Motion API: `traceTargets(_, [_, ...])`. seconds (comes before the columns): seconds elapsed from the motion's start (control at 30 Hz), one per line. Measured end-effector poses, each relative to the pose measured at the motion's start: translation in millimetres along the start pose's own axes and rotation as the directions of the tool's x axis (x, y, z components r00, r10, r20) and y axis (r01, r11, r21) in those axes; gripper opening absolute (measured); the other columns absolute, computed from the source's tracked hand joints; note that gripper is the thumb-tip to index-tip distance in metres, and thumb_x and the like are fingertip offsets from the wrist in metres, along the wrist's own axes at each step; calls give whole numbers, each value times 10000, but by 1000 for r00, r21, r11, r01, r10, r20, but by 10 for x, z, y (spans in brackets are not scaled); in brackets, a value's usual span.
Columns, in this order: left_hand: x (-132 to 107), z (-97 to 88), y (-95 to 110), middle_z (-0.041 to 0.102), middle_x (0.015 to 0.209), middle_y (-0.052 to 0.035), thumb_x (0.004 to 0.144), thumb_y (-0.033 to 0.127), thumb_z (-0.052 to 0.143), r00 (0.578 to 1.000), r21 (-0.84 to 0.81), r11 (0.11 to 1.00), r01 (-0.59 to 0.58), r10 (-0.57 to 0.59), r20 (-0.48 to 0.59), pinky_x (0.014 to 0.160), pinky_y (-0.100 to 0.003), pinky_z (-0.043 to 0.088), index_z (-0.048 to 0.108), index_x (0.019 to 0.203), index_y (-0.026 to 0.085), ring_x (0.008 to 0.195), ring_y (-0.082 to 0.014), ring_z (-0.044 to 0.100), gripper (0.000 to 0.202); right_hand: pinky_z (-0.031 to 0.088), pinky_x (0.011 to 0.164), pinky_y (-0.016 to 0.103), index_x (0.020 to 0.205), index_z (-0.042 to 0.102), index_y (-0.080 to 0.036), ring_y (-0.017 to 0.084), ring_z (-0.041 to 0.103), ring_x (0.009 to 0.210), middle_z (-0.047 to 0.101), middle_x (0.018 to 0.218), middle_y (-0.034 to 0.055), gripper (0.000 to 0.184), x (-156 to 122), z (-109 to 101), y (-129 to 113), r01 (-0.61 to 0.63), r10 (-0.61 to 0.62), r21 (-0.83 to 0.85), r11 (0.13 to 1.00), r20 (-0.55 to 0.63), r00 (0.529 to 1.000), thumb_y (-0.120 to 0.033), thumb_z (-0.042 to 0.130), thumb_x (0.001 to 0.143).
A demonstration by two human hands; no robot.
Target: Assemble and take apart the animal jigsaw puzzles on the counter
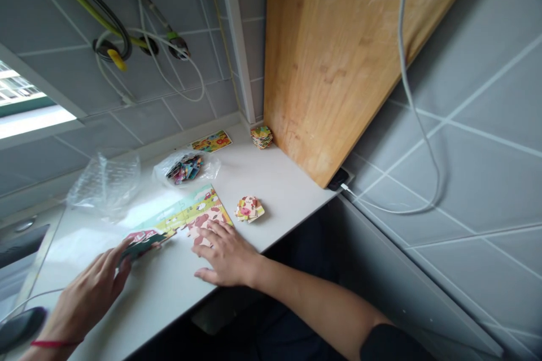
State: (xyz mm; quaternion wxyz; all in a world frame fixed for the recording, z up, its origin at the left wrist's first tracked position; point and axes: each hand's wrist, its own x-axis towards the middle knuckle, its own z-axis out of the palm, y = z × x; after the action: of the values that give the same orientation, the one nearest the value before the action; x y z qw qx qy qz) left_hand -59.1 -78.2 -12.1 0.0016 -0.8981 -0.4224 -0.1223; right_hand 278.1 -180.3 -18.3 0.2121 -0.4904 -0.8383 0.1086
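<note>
L hand pinched a jigsaw piece in a narrow grip at left end of the jigsaw, near front edge of white counter. R hand lay open, flat on jigsaw's right end, holding nothing. Stack of loose pieces sat just beside it.

free: countertop beside puzzle | blocking: plastic bag, upright wooden board
</note>
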Motion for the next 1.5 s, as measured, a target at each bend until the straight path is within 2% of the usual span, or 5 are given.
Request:
traceTargets(0.3, [20,-124,147,772,1105,-89,999,387,460,992,95,995,-29,40,-122,833,-508,619,584,1272,332,970,-355,769,305,331,1249,489,1392,635,-230,322,366,1532,472,1622,128,535,-10,-16,-3,-6,6,5,1000,4,1000,-583,600,991])
traceTargets(0.57, [159,-116,331,733,1244,-97,996,406,510,971,-84,988,128,-143,-194,686,-326,586,512,1044,264,944,-265,773,151,310,1266,529,1448,590,-239,336,333,1558,449,1642,130,552,-14,-25,-10,-27,24,52,998,48,999,-573,579,1007])
traceTargets(0.7, [385,30,458,740,933,-54,972,359,504,973,-148,975,163,-184,-138,618,-311,549,499,1004,249,699,-225,735,115,292,1279,535,1484,566,-258,337,294,1579,430,1657,122,563,-18,-23,-14,-42,36,71,997,77,996,-572,561,1017])
traceTargets(1.0, [883,158,894,656,1188,-120,924,258,611,994,-186,977,107,-108,4,781,-377,581,508,1347,231,992,-296,724,437,308,1294,510,1418,621,-244,303,257,1598,311,1714,120,479,-6,-36,-47,-62,59,88,994,36,998,-469,637,996])
traceTargets(1.5, [492,151,815,679,1210,-101,777,524,847,988,-312,937,157,-148,52,761,-356,586,654,1278,273,969,-302,738,593,348,1261,572,1485,554,-241,327,331,1563,451,1656,52,494,68,8,-71,-97,94,25,995,116,989,-360,580,1006])
